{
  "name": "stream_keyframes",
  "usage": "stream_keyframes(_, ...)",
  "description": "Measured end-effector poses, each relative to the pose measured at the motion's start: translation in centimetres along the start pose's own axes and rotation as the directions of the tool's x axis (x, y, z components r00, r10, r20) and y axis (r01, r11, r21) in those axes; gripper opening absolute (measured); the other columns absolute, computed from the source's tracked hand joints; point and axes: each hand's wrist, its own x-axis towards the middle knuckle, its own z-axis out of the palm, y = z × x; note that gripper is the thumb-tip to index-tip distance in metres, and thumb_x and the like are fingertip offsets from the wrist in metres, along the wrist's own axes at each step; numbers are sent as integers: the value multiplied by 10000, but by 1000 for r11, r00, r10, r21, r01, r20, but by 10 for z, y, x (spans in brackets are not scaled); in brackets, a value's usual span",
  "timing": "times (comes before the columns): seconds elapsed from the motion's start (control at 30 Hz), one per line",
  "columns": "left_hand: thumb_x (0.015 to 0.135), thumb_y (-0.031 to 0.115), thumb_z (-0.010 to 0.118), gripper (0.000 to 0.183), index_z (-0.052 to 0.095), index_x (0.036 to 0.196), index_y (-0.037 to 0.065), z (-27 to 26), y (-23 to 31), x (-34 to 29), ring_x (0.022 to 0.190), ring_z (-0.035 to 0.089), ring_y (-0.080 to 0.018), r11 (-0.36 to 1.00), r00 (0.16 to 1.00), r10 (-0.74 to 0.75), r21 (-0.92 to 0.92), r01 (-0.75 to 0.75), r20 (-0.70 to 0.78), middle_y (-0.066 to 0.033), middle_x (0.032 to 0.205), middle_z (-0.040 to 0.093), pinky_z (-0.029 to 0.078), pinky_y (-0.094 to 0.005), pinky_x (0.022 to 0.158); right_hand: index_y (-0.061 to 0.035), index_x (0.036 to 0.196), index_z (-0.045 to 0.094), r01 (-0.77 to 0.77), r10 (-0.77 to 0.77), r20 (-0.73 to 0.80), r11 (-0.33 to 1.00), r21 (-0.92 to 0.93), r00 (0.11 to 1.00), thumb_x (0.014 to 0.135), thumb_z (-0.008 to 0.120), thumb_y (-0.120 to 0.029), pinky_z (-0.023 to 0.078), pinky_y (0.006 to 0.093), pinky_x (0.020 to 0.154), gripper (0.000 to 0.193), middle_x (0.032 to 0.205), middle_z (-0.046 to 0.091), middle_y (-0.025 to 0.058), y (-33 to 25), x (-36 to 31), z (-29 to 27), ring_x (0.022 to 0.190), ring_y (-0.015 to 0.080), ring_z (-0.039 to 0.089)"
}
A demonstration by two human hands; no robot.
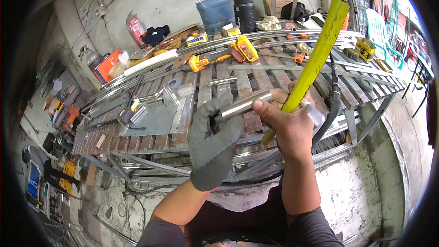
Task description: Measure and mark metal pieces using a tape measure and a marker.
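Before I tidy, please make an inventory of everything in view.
Held tube: one, silver, centre
Held stick: one, yellow, right of centre
Slatted table: one, brown, middle
Metal sheet: one, grey, table's left
Loose tubes: several, silver, on table
Power tool: one, yellow and black, on table
Bucket: one, blue, back centre
Bottle: one, black, beside bucket
Fire extinguisher: one, red, back left
Chair: one, pale green, far right
Smaller clutter: uncounted, mixed, around
Left hand: one, grey glove, at tube's left end
Right hand: one, bare, around tube and stick
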Motion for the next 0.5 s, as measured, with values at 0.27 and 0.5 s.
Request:
stream_keyframes(0.27,1209,338,724,563,646,1662,13,-2,7,49,1072,656,-65,997,963,-15,71,-4,268,-7,1267,742,552,-249,983,-170,996,542,-367,345,131,831,417,929,1079,905,-157,398,288,585,372,783,474,-68,10,-4,16,612,83,477)
stream_keyframes(0.5,1229,249,665,234,755,1250,34,-6,2,68,1054,685,-62,994,907,41,79,-81,419,6,1165,743,567,-275,891,-182,1001,591,-358,351,100,824,440,931,1105,898,-253,409,283,593,331,791,484,-75,7,-10,23,613,83,481)
